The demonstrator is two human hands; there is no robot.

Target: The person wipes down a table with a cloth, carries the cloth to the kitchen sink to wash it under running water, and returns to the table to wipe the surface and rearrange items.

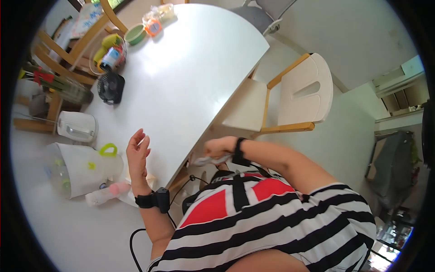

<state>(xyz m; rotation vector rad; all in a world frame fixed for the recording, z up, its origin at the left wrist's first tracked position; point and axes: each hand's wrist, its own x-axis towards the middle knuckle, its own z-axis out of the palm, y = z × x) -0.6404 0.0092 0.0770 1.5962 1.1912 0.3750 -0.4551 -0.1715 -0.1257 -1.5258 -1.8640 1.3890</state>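
Observation:
Over the near left edge of the white table point(181, 77), my left hand point(138, 154) is raised with its fingers slightly bent and apart, holding nothing. My right hand point(219, 147) is closed in front of my body, just off the table's edge. Its fingers grip a whitish crumpled thing point(209, 160), perhaps a cloth, which hangs below the hand and is blurred. Dark bands with a cable are strapped to both wrists. Close to my left wrist lies a pink and white bottle point(108, 192).
Left of my left hand are a white container with a green handle point(108, 149) and a white kettle point(77, 126). Farther along stand a black fan point(111, 87), a fruit basket point(123, 54) and a green bowl point(135, 34). A white chair point(304, 90) is at the right.

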